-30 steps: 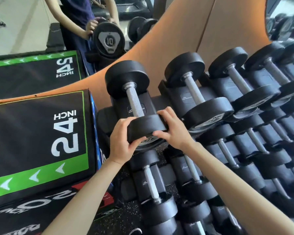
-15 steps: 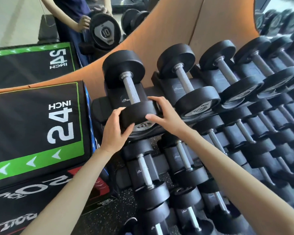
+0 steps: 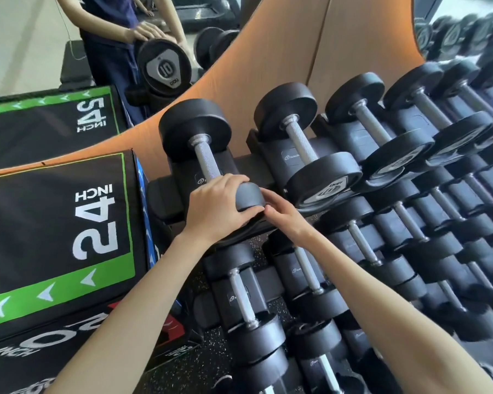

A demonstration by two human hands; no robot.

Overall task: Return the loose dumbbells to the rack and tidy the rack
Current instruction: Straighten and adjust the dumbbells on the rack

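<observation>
A black dumbbell [image 3: 208, 162] with a knurled steel handle lies in the leftmost cradle of the rack's top tier [image 3: 271, 166]. My left hand [image 3: 218, 209] is wrapped over its near head, covering most of it. My right hand [image 3: 282, 216] touches the lower right edge of that same head with its fingertips. The dumbbell's far head stands against the orange wall panel. Its end label is hidden from me.
Several more dumbbells fill the top tier to the right and two lower tiers below. A black and green 24-inch plyo box [image 3: 57, 231] stands close on the left. A mirror [image 3: 103, 41] behind shows the rack and a person's reflection. Speckled floor [image 3: 188, 362] lies below.
My left hand slid from the side of the near head up over its top. My right hand dropped from the head's top to its lower right edge.
</observation>
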